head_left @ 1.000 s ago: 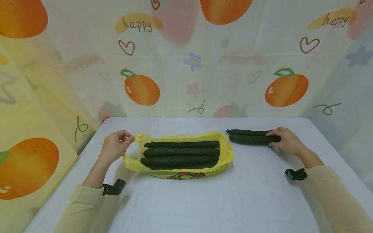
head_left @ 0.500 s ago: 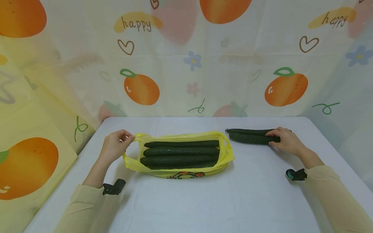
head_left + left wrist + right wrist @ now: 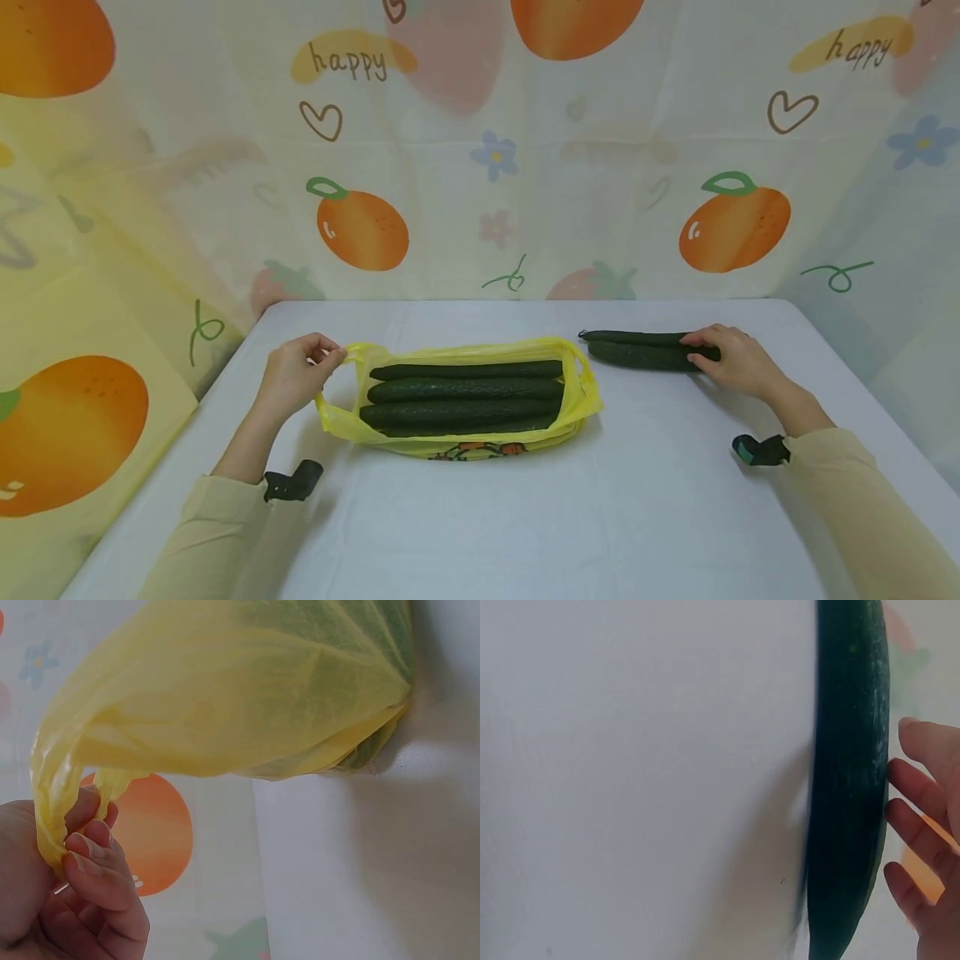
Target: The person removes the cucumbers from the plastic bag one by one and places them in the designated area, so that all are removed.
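Pinching handle (image 3: 51,806) in left hand (image 3: 296,375), likely to hold yellow bag (image 3: 585,398) gaping round cucumbers (image 3: 465,390); touching outside pair (image 3: 637,357) with loosely parted fingers of right hand (image 3: 733,358).

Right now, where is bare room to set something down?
Bare: the front of the white table, between both sleeves; also between the yellow bag and the right sleeve. Crowded: inside the bag, and back right, with cucumbers and the right grip.

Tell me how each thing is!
Yellow plastic bag: mouth open
Long dark green cucumbers in the bag: side by side, uncovered
Two loose dark green cucumbers: lying together outside
Bare left hand: pinching the bag's handle
Bare right hand: fingers at the loose pair's right end
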Demonstrator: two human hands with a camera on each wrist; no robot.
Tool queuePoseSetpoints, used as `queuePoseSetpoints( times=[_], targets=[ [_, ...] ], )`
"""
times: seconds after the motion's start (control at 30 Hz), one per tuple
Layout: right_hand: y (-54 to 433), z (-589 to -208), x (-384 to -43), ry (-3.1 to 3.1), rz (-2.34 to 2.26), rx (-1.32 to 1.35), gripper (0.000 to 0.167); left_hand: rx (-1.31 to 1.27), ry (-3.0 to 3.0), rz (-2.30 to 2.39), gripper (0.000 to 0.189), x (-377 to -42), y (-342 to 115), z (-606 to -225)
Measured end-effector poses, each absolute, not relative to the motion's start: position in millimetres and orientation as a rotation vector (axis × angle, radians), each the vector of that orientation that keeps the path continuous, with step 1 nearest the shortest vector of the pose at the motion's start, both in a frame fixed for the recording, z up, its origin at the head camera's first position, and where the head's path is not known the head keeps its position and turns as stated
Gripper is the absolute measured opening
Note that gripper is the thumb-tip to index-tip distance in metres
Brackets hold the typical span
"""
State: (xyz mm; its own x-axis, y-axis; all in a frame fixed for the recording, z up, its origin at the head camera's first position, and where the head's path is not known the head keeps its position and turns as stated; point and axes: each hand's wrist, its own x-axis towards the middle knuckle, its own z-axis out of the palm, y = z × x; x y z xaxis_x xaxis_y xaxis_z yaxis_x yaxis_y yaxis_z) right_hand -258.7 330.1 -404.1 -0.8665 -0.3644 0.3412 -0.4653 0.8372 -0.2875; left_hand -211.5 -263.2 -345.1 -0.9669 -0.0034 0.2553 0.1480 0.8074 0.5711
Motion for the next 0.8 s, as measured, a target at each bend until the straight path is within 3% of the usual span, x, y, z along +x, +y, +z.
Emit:
queuePoseSetpoints(
  times=[0.8],
  targets=[
    [287, -375, -246, -2.583, 0.612, 0.760, 0.026, -0.120, -2.750, -0.886, 0.018, -211, -263, -344]
  ],
)
